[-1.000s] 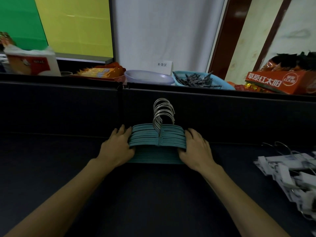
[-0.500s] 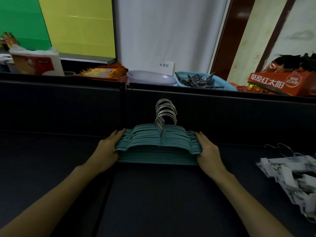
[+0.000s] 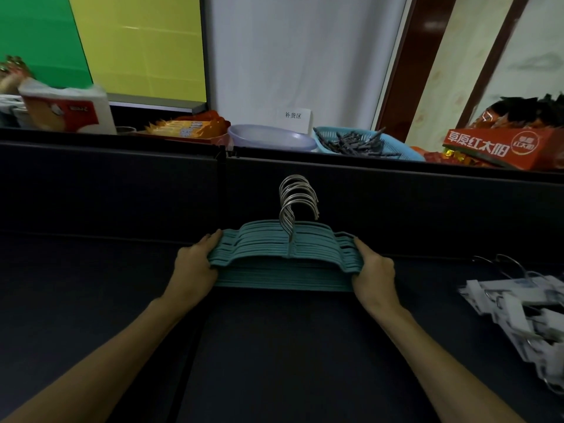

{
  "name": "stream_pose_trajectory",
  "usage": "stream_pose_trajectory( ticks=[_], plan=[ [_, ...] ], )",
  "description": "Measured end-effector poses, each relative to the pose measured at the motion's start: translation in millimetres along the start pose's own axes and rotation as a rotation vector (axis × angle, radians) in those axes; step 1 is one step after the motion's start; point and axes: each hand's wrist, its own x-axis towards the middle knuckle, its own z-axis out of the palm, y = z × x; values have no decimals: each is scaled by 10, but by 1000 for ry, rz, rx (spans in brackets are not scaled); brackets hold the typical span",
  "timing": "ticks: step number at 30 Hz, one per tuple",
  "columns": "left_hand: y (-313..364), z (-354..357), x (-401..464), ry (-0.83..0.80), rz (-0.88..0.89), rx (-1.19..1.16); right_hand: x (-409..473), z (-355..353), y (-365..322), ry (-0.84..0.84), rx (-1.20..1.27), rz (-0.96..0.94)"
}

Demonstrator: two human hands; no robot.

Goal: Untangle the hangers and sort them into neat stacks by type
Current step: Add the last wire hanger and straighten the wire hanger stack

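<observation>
Centre frame: I see a stack of teal velvet hangers with silver wire hooks (image 3: 285, 254) on the dark table (image 3: 274, 361). Left hand (image 3: 192, 270) grasps its left end, right hand (image 3: 374, 271) its right. White clip hangers (image 3: 518, 306) lie at right edge.

Dark matte desk (image 3: 274, 361) bounded at its far edge by a low black partition (image 3: 122, 184). Behind: green panel (image 3: 36, 41), yellow panel (image 3: 143, 47), white curtain (image 3: 290, 56), dark red-brown door frame (image 3: 406, 65).
</observation>
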Motion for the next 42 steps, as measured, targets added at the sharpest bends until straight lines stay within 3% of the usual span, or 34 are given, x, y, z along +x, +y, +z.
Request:
stream_pose_trajectory(
  ticks=[6,17,24,33,38,42],
  plan=[
    [144,-2,-111,58,-50,20,-65,44,-12,4,-156,75],
    [166,-24,-153,46,-64,-11,-16,21,-6,0,-174,32],
    [170,4,-160,104,-28,0,-61,-80,-141,-35,-18,71],
    [175,-81,-159,-80,-70,-80,-50,-3,-38,-60,-86,40],
    [54,-171,-101,-305,-138,-246,-69,-113,-67,-216,183,85],
    [61,-196,-94,-325,-137,-275,-35,-195,9,-372,411,109]
  ],
)
